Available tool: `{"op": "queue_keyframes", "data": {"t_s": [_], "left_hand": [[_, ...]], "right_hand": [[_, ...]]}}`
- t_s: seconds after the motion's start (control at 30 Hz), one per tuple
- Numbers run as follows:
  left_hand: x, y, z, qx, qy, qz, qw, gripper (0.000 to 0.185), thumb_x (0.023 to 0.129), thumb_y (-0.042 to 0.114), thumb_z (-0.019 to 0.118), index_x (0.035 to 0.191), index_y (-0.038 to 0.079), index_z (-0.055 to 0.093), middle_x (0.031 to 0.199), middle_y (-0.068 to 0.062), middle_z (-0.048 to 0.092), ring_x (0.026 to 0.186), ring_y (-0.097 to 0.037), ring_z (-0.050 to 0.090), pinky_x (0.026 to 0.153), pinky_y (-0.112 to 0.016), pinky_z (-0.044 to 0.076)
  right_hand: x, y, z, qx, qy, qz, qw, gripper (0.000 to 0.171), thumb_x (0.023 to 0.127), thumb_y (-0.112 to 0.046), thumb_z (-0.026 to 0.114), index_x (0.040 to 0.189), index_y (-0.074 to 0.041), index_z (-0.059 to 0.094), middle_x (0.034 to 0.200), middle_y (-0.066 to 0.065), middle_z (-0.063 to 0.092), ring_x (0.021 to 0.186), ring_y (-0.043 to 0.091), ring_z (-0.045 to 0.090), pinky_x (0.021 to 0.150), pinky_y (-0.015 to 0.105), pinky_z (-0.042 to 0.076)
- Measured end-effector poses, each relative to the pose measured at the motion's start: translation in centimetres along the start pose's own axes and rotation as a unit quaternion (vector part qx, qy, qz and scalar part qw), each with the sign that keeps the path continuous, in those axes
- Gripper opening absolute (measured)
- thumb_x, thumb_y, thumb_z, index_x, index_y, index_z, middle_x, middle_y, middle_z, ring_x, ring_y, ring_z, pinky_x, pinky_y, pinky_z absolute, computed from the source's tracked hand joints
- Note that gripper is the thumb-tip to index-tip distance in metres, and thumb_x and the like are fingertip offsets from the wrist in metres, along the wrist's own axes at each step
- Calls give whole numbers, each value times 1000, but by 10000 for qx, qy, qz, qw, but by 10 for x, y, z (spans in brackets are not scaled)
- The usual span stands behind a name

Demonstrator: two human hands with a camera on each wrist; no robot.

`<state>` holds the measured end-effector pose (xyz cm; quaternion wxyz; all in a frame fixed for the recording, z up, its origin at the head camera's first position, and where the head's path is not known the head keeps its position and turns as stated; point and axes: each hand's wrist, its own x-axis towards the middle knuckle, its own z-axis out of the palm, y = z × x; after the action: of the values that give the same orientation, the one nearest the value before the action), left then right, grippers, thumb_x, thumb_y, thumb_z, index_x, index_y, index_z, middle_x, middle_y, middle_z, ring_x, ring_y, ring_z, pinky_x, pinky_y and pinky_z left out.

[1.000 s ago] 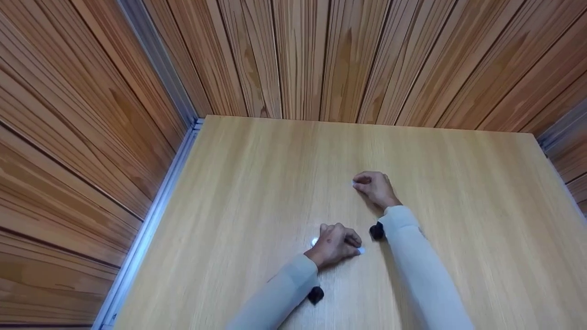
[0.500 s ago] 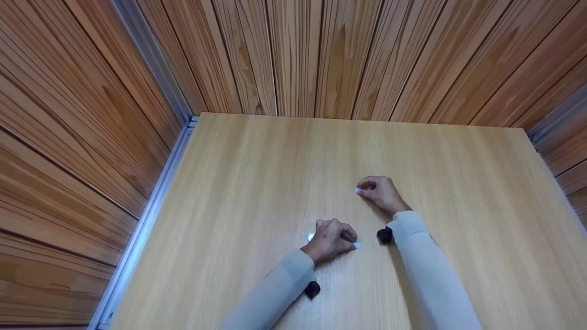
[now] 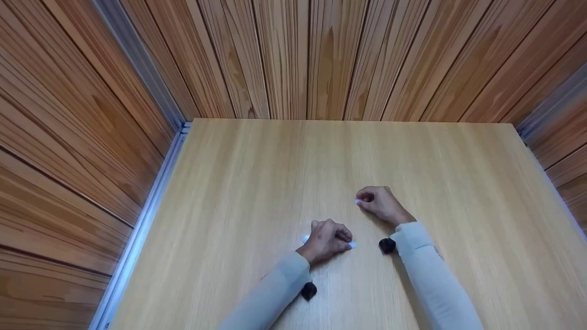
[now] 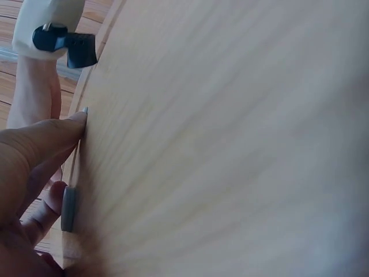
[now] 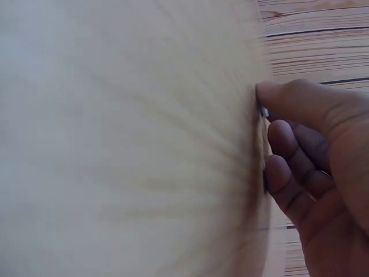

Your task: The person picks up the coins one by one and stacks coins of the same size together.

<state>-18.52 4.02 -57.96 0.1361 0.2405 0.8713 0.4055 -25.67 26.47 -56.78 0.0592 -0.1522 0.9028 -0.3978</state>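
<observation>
In the head view my left hand (image 3: 324, 240) is low over the middle of the table. Its thumb and finger pinch a small white piece (image 3: 352, 245); only a thin edge (image 4: 85, 109) of it shows in the left wrist view. A second white piece (image 3: 306, 239) lies just left of that hand and looks like a thick flat disc (image 4: 68, 209) from the wrist. Farther back and to the right, my right hand (image 3: 383, 204) pinches another small white piece (image 3: 357, 200) between thumb and finger. Mostly covered by the fingers, that piece (image 5: 264, 111) shows only a sliver.
The wooden table (image 3: 247, 183) ends at a plank wall (image 3: 284, 59) at the back. A metal rail (image 3: 151, 215) runs along its left edge. Dark camera mounts (image 3: 387, 245) hang from both wrists near the tabletop.
My right hand has come slightly nearer to me, still pinching its white piece. The left hand keeps its pinch and has barely moved. The head view has shifted a little.
</observation>
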Motion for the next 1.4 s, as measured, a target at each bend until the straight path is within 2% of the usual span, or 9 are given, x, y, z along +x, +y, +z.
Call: {"op": "queue_keyframes", "data": {"t_s": [0.13, 0.5, 0.67, 0.87, 1.0, 1.4], "left_hand": [[0, 1, -1, -1, 9, -35, 10000, 13, 84, 21, 83, 95, 22, 77, 83, 20, 73, 87, 6, 62, 85, -34, 27], [-2, -1, 0, -29, 31, -13, 10000, 14, 83, 22, 83, 96, 21, 77, 84, 20, 73, 87, 6, 63, 85, -34, 26], [-2, -1, 1, -44, 91, 44, 9999, 14, 83, 21, 84, 95, 21, 78, 84, 19, 73, 87, 5, 63, 86, -35, 27], [-3, -2, 2, -22, 113, 267, 9996, 13, 84, 23, 82, 96, 19, 77, 85, 17, 74, 88, 5, 64, 87, -35, 26], [-3, -3, 2, -5, 125, 276, 9995, 13, 85, 23, 82, 96, 19, 78, 85, 16, 74, 88, 5, 64, 87, -34, 27], [-2, -2, 2, 28, 57, 157, 9999, 13, 85, 22, 82, 97, 19, 77, 86, 15, 75, 89, 4, 64, 87, -35, 27]], "right_hand": [[-9, -1, 0, -3, -22, 34, 10000, 13, 91, -7, 73, 103, -2, 74, 88, 3, 70, 80, 16, 61, 71, 25, 48], [-35, -3, 5, -42, -65, 4, 10000, 13, 92, -7, 72, 104, -4, 74, 96, 4, 70, 87, 18, 63, 76, 30, 51], [-49, -4, 9, 10, -46, 17, 10000, 12, 91, -7, 73, 103, -6, 74, 94, 1, 69, 85, 16, 62, 73, 27, 50], [-64, -6, 13, 108, -11, -231, 9997, 11, 90, -5, 73, 101, -5, 73, 91, 0, 69, 81, 14, 61, 70, 25, 49], [-71, -8, 17, 253, 11, -355, 9990, 9, 90, -6, 74, 99, -6, 74, 90, -2, 69, 80, 12, 61, 70, 24, 50], [-90, -8, 34, 789, 568, -600, 9935, 10, 85, -5, 78, 90, -11, 73, 77, -7, 64, 65, 6, 55, 58, 22, 46]]}}
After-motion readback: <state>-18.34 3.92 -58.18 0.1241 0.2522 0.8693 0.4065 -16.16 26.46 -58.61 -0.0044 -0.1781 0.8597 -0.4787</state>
